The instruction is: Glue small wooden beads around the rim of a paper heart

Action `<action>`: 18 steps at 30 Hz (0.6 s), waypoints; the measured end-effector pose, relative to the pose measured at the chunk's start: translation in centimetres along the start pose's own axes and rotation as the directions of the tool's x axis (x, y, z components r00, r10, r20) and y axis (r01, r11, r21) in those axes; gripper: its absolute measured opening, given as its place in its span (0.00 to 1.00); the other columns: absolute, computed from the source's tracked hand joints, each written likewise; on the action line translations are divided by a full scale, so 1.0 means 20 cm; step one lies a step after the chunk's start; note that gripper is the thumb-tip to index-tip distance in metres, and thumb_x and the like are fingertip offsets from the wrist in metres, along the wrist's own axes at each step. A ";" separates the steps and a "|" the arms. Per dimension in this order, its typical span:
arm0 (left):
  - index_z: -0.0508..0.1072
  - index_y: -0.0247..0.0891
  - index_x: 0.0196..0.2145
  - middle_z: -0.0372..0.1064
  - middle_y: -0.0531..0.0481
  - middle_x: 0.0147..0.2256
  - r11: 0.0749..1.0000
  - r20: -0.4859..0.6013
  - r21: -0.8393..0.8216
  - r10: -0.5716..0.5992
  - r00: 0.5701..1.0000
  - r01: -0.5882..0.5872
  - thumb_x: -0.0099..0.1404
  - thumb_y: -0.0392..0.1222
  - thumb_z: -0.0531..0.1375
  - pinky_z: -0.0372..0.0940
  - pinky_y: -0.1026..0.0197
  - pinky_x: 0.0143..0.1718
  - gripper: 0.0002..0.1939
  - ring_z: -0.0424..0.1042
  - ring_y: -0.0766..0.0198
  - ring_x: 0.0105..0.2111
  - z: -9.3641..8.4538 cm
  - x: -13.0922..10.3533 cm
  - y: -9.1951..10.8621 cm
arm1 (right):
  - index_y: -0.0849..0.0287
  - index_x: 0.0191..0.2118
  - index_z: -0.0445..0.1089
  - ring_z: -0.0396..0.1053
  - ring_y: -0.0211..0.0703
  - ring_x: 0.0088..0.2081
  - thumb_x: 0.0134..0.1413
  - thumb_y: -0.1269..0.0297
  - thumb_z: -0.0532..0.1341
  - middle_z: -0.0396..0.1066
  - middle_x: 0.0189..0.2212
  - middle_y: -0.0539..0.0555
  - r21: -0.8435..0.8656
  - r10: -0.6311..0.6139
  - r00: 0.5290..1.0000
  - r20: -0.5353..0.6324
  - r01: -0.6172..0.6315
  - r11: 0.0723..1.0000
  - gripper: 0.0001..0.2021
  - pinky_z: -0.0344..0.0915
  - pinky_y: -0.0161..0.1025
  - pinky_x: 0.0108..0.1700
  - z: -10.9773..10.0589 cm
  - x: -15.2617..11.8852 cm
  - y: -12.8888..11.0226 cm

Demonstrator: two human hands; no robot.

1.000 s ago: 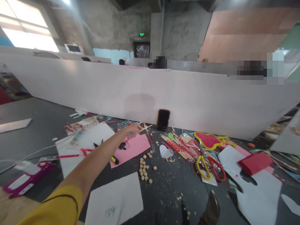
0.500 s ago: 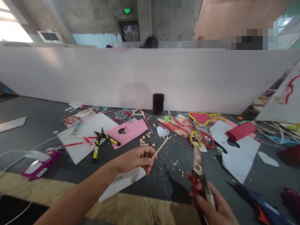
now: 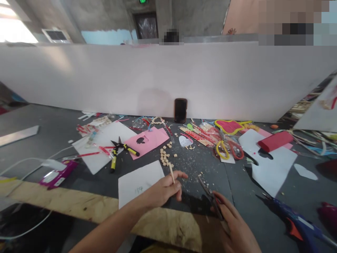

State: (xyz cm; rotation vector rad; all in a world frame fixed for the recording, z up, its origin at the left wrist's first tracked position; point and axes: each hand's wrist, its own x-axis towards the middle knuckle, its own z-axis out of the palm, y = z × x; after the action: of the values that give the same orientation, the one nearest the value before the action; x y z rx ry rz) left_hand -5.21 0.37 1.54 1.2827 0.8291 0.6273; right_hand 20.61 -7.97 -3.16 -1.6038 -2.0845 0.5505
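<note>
Between the thumb and fingers of my left hand (image 3: 168, 188) is a thin wooden stick (image 3: 171, 173), tilted upward, with the index finger stretched out to the right. My right hand (image 3: 231, 218) is wrapped round the handles of a pair of shears (image 3: 210, 196), whose blades point up and left. Small wooden pieces (image 3: 164, 156) lie in a heap just beyond my left hand. Under my left wrist is a white sheet with writing (image 3: 139, 179). Light crumbs are scattered on the dark table (image 3: 192, 161) between the hands.
Yellow-handled pliers (image 3: 114, 156) and pink card (image 3: 144, 142) lie left. A phone (image 3: 180, 110) leans on the white partition (image 3: 113, 77). Scissors (image 3: 223, 150), patterned sticks (image 3: 197, 135), a red roll (image 3: 275, 141) and a blue glue gun (image 3: 297, 221) are right.
The view has tilted down. My left hand has turned, bringing the stick more upright and uncovering more of the written sheet. The shears in my right hand now point up and left.
</note>
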 end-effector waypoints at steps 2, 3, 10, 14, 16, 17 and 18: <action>0.59 0.36 0.52 0.55 0.60 0.19 0.999 -0.053 -0.012 0.033 0.998 -0.034 0.67 0.55 0.49 0.54 0.66 0.25 0.23 0.56 0.70 0.20 0.02 0.02 -0.03 | 0.59 0.56 0.62 0.57 0.46 0.59 0.46 0.73 0.51 0.55 0.61 0.58 -0.011 -0.008 1.000 0.003 0.008 1.000 0.27 0.62 0.41 0.55 0.01 -0.01 0.00; 0.59 0.36 0.52 0.52 0.61 0.18 0.998 -0.070 -0.035 0.044 0.997 -0.047 0.67 0.57 0.48 0.52 0.67 0.23 0.24 0.53 0.71 0.18 0.03 0.03 -0.04 | 0.59 0.57 0.61 0.57 0.47 0.59 0.45 0.73 0.51 0.54 0.61 0.58 -0.022 -0.015 1.000 0.004 0.015 1.000 0.29 0.62 0.41 0.55 0.01 -0.01 0.00; 0.66 0.34 0.43 0.64 0.54 0.23 1.000 -0.008 0.026 -0.001 1.000 0.002 0.66 0.58 0.48 0.57 0.66 0.28 0.23 0.61 0.69 0.22 0.07 0.04 0.00 | 0.61 0.54 0.64 0.55 0.47 0.60 0.39 0.77 0.50 0.52 0.63 0.58 -0.177 -0.094 0.995 -0.030 0.088 0.980 0.31 0.62 0.41 0.55 -0.05 0.03 -0.06; 0.67 0.36 0.50 0.68 0.50 0.31 0.988 -0.070 0.152 0.017 0.997 -0.006 0.66 0.55 0.50 0.54 0.66 0.27 0.24 0.60 0.69 0.25 0.08 0.03 0.02 | 0.60 0.49 0.68 0.61 0.50 0.57 0.38 0.79 0.49 0.55 0.61 0.59 -0.268 -0.096 0.995 -0.029 0.085 0.960 0.28 0.66 0.43 0.51 -0.08 0.04 -0.11; 0.66 0.36 0.52 0.67 0.51 0.28 0.980 -0.091 0.192 0.063 0.994 -0.044 0.67 0.54 0.47 0.54 0.66 0.28 0.24 0.60 0.68 0.25 0.09 0.03 0.02 | 0.60 0.49 0.68 0.62 0.50 0.56 0.39 0.79 0.49 0.55 0.61 0.60 -0.286 -0.108 0.993 -0.036 0.093 0.954 0.28 0.67 0.42 0.49 -0.08 0.04 -0.12; 0.67 0.36 0.51 0.66 0.52 0.25 0.976 -0.094 0.208 0.081 0.992 -0.060 0.68 0.54 0.46 0.54 0.66 0.29 0.24 0.61 0.67 0.25 0.09 0.03 0.03 | 0.60 0.50 0.67 0.62 0.49 0.56 0.39 0.80 0.49 0.55 0.61 0.60 -0.291 -0.117 0.992 -0.041 0.100 0.951 0.28 0.67 0.42 0.49 -0.08 0.03 -0.12; 0.68 0.35 0.49 0.64 0.52 0.23 0.974 -0.096 0.216 0.088 0.991 -0.066 0.68 0.55 0.46 0.55 0.65 0.29 0.24 0.61 0.67 0.25 0.10 0.03 0.03 | 0.60 0.50 0.66 0.62 0.49 0.56 0.40 0.79 0.49 0.55 0.61 0.61 -0.297 -0.126 0.991 -0.041 0.108 0.949 0.28 0.67 0.42 0.49 -0.08 0.03 -0.12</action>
State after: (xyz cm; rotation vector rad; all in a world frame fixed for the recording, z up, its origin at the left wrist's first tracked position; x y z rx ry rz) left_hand -3.25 -0.20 2.13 1.4916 0.9566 0.6865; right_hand 19.44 -7.85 -0.43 -1.6148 -2.2823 0.1527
